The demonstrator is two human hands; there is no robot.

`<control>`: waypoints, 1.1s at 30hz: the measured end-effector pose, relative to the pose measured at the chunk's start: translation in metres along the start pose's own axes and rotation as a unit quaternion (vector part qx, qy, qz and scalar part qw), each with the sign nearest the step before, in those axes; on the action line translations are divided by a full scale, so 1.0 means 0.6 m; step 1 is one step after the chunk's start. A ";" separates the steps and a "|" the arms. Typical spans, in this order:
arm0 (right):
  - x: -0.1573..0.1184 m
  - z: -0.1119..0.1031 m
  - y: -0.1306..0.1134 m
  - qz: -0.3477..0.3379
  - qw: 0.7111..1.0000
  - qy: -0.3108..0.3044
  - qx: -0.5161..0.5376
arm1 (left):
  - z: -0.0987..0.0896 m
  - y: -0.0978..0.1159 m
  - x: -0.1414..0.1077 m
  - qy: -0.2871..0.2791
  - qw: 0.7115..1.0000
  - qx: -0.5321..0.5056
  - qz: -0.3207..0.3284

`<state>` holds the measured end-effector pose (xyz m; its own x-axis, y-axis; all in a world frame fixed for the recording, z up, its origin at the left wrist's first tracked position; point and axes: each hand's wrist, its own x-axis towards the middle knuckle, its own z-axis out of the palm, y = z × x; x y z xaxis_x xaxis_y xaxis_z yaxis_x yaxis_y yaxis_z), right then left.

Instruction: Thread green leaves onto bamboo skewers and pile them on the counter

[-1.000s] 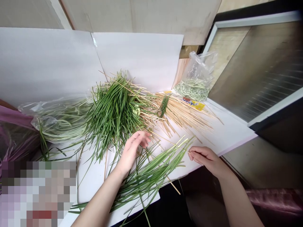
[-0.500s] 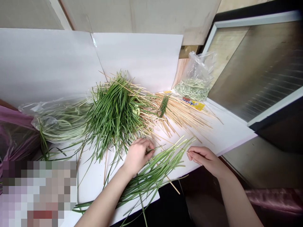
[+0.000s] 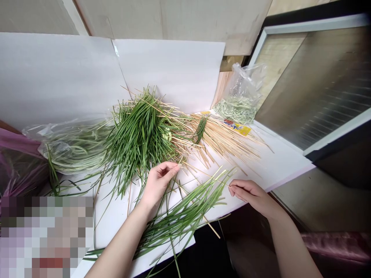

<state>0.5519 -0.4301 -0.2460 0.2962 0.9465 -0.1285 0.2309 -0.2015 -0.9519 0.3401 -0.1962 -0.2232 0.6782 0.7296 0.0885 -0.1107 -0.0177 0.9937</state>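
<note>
One stick (image 3: 206,174), seemingly being threaded near the loose leaves (image 3: 180,213)
Its end is gripped in the right hand (image 3: 251,194); fingers of the left hand (image 3: 157,184) are pinched closed; steady alignment seems needed.

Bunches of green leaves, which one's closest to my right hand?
The long, loose bunch at the near edge of the table, reaching nearly to your right hand; the big heap sits farther back, and the small bundle lies on the sticks.

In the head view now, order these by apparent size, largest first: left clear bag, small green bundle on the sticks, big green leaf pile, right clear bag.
1. Big green leaf pile
2. Left clear bag, partly hidden by the pile
3. Right clear bag
4. Small green bundle
</note>
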 end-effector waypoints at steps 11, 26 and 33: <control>0.000 0.002 -0.009 -0.008 0.999 -0.007 -0.043 | 0.002 0.005 0.001 0.039 0.990 -0.123 -0.052; 0.004 0.009 -0.017 -0.038 0.996 -0.003 -0.087 | 0.005 0.009 -0.002 0.019 0.993 -0.108 -0.040; 0.003 0.011 -0.018 -0.037 0.995 -0.001 -0.093 | 0.007 0.011 -0.004 0.026 0.994 -0.097 -0.036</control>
<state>0.5439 -0.4245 -0.2378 0.2700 0.9610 -0.0604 0.4194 -0.1738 -0.8910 0.3408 -0.2009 -0.2167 0.6508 0.7592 0.0090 -0.2047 0.1641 0.9650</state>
